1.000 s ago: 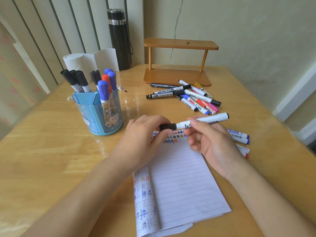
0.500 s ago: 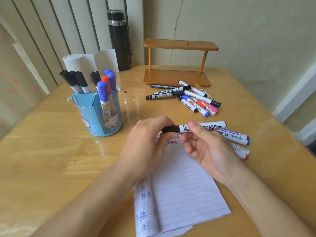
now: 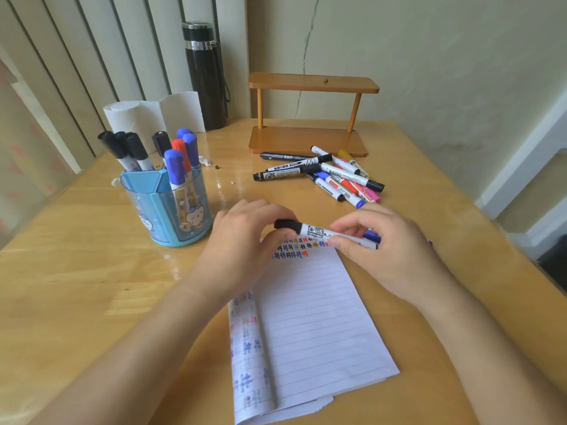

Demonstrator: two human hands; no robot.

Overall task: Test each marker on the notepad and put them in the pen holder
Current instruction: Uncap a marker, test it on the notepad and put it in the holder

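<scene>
A white marker with a black cap (image 3: 316, 230) is held level above the top of the lined notepad (image 3: 313, 326). My left hand (image 3: 245, 250) pinches its black cap end. My right hand (image 3: 386, 250) grips the white barrel. Coloured test marks run along the notepad's top edge and its folded-back left page. The blue pen holder (image 3: 171, 207) stands to the left with several black, blue and red markers upright in it. A pile of loose markers (image 3: 331, 176) lies beyond the hands. A blue-capped marker (image 3: 372, 236) shows behind my right fingers.
A wooden two-tier stand (image 3: 310, 139) sits at the back of the table, a black flask (image 3: 204, 75) and a paper roll (image 3: 150, 118) at the back left. The table's right edge drops off near the wall.
Both hands have lowered the marker closer to the notepad's top, and its barrel end has dipped so it lies less raised at the right. The cap stays on.
</scene>
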